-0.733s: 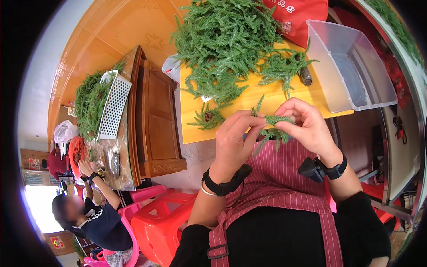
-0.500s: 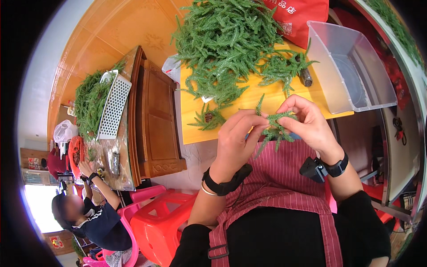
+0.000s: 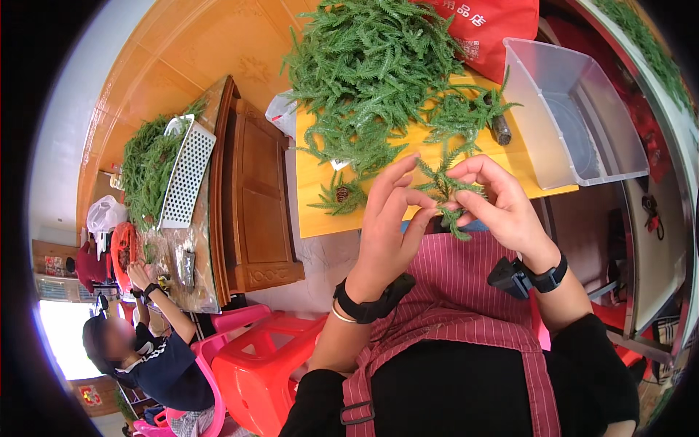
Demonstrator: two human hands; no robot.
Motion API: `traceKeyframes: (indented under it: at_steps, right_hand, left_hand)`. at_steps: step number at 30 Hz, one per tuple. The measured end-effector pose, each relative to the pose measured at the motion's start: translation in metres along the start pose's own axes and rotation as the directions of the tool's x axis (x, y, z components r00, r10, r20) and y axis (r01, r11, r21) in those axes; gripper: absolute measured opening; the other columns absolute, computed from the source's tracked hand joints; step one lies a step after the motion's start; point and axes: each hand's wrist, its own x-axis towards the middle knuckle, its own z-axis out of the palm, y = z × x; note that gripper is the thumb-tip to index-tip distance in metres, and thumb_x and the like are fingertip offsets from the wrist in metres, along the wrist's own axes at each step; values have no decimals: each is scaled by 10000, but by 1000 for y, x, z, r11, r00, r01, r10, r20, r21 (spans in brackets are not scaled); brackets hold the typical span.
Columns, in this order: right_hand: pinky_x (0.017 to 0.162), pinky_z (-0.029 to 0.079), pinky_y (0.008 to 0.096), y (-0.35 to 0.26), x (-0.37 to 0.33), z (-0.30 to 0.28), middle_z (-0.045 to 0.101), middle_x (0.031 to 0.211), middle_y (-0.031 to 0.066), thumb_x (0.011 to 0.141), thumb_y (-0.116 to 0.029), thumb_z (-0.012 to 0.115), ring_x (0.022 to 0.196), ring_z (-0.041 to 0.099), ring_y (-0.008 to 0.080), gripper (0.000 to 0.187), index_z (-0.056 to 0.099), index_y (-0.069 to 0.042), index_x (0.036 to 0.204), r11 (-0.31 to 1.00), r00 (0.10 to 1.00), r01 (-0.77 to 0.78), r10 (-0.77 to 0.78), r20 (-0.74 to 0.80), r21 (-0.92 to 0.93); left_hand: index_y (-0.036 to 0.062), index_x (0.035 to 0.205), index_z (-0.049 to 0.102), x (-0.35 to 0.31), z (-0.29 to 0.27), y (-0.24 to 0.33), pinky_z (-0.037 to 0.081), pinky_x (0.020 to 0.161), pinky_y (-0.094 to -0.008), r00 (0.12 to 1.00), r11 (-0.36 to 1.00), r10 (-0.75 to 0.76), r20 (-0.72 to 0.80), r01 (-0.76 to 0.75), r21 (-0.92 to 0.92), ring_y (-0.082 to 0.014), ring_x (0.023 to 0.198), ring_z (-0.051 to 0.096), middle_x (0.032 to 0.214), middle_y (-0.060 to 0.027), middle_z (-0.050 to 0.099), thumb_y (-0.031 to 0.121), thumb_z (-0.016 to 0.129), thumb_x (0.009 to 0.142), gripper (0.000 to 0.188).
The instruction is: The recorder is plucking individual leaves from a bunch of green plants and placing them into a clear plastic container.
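Observation:
Over the near edge of the yellow table (image 3: 528,162), a small artificial pine sprig (image 3: 441,179) is held upright between my two hands. My right hand (image 3: 506,211) pinches its lower stems between thumb and fingertips. From the other side, my left hand (image 3: 386,237) has thumb and index tips together at the sprig's base, its other fingers raised; the exact contact is partly hidden. A finished-looking sprig with a brown pinecone (image 3: 341,194) lies left of my hands. Beyond them is a big heap of green pine sprigs (image 3: 371,69).
A dark cylindrical roll (image 3: 500,130) lies at the table's right, beside a clear plastic bin (image 3: 535,124) and a red bag (image 3: 502,33). To the left are a red plastic stool (image 3: 255,371), a wooden cabinet (image 3: 258,197) and another person (image 3: 164,364) working at a second table.
The sprig has turned more upright, its tip pointing away from me. My left hand's upper fingers have lifted and spread, while thumb and index stay near the base.

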Motion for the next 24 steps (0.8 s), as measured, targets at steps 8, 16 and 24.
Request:
traceKeyframes:
  at_steps: [8,16,24]
  right_hand:
    - [673,487,192,-2,-2,-5,584,990,27,886,-30,497,848,552,55,165,560,-14,1038,1000,997,-28,29,77,-7]
    - [715,435,203,2,0,-3,604,923,32,856,-20,518,838,542,64,141,590,11,974,880,960,267,-279,29,-392]
    - [710,444,234,7,-2,4,607,864,54,818,17,543,803,557,98,110,598,20,913,883,964,147,-229,-135,-445]
  left_hand:
    - [23,870,489,0,-1,-5,456,847,-369,997,989,25,74,-14,-146,-308,960,591,1072,-164,596,-53,607,761,178]
    - [0,886,487,-2,3,0,482,644,-314,986,977,-154,65,162,-138,-256,724,599,867,-136,595,-59,589,791,151]
    - [-31,905,488,-6,12,-4,533,556,-241,954,906,-298,35,295,-304,-161,718,621,940,-129,577,-44,545,842,87]
